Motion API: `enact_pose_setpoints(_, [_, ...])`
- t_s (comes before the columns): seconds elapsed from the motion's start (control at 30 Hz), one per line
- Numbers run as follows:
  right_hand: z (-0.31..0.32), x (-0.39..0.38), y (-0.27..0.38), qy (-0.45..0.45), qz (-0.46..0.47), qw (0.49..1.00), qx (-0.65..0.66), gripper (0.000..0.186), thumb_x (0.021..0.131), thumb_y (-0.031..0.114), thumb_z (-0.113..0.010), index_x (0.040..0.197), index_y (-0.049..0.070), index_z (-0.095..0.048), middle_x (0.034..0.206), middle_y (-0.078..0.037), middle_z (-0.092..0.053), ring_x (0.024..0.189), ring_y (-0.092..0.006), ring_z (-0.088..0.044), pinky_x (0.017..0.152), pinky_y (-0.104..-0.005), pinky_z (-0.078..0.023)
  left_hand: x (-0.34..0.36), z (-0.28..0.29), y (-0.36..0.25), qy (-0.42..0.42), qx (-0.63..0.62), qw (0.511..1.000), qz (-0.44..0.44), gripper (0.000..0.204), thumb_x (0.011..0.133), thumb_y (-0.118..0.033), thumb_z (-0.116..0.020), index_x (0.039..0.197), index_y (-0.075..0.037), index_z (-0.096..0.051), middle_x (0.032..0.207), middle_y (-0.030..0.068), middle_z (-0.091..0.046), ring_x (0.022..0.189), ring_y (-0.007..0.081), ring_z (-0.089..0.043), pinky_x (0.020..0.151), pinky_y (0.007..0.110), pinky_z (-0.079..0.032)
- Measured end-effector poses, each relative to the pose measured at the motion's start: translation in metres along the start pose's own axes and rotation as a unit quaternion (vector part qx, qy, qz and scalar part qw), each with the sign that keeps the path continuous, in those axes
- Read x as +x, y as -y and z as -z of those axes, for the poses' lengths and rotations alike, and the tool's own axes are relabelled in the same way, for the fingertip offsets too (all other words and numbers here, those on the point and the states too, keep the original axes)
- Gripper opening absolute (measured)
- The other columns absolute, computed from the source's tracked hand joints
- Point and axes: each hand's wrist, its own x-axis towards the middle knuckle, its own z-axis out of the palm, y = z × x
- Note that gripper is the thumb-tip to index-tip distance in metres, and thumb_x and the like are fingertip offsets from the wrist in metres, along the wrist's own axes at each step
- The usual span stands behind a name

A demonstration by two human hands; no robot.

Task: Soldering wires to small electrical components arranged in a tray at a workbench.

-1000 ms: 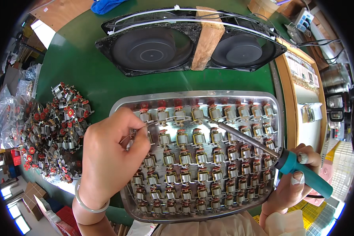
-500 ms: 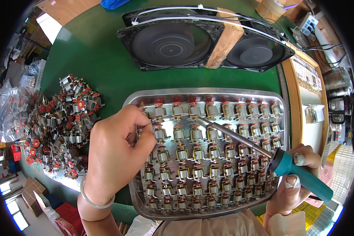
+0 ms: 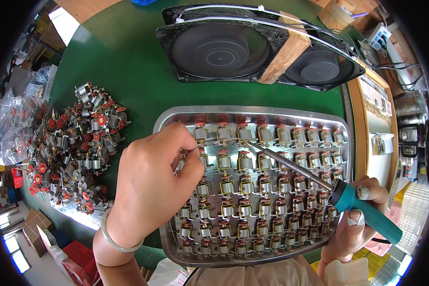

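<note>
A metal tray (image 3: 267, 111) holds rows of small electrical parts with silver metal bodies, yellowish frames and red tops (image 3: 245, 163). My left hand (image 3: 157, 178), a bracelet on its wrist, is closed in a pinch over the tray's left side. Between thumb and finger is a thin solder wire (image 3: 198, 148), its short end just showing. From the right, my right hand (image 3: 362, 214) grips the teal handle of a soldering iron (image 3: 302, 171). The iron's tip reaches a part in the top row, near the gap below it. Wraps cover some of my right fingertips.
A heap of similar loose parts (image 3: 83, 148) lies left of the tray on the green table (image 3: 109, 52). Two black fans (image 3: 219, 52) joined by a wood block (image 3: 286, 55) stand beyond it. A wooden-framed board (image 3: 374, 138) is at the right, plastic bags (image 3: 16, 128) far left.
The view has shifted slightly, so tray and fans sit further right. The long wire arc from my left fingers to the iron's tip no longer shows; only a short end does.
</note>
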Motion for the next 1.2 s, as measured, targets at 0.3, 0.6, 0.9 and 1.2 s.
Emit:
enact_pose_setpoints(0.3, [0.001,-0.001,-0.006,0.005,0.024,1.000,-0.010,0.041,0.065,0.033,-0.069,0.084,0.006,-0.045,0.073,-0.005,-0.044,0.064,-0.0129,-0.039,0.058,-0.0241,-0.032,0.000,0.000,-0.002,0.004,-0.001,1.000,0.002,0.009,0.062,-0.002,-0.055,0.064,-0.004,-0.047,0.050,0.0080,-0.047,0.039,0.0195,-0.044,0.038,0.029,-0.032])
enact_pose_setpoints(0.6, [0.001,0.000,-0.002,0.008,0.026,1.000,0.001,0.039,0.067,0.033,-0.067,0.085,0.006,-0.045,0.072,-0.005,-0.044,0.063,-0.0130,-0.040,0.057,-0.0246,-0.033,-0.001,0.006,-0.004,-0.009,0.003,1.000,-0.004,0.010,0.062,-0.001,-0.056,0.064,-0.004,-0.047,0.047,0.0068,-0.043,0.036,0.0168,-0.041,0.037,0.027,-0.030])
enact_pose_setpoints(0.9, [0.000,-0.001,0.003,-0.006,0.022,0.999,-0.024,0.040,0.069,0.036,-0.064,0.083,0.003,-0.045,0.073,-0.005,-0.040,0.066,-0.0131,-0.038,0.056,-0.0210,-0.035,-0.002,0.008,-0.002,-0.021,0.009,1.000,0.003,0.010,0.063,-0.002,-0.056,0.065,-0.003,-0.047,0.047,0.0072,-0.043,0.037,0.0174,-0.041,0.037,0.028,-0.030])
enact_pose_setpoints(1.2, [-0.003,0.000,0.002,0.002,0.027,0.999,-0.037,0.040,0.069,0.036,-0.063,0.082,0.002,-0.046,0.070,-0.005,-0.041,0.065,-0.0131,-0.039,0.055,-0.0208,-0.035,-0.001,0.001,-0.002,0.004,0.009,1.000,-0.009,0.009,0.063,-0.003,-0.056,0.066,-0.005,-0.048,0.051,0.0085,-0.047,0.041,0.0215,-0.046,0.038,0.031,-0.034])
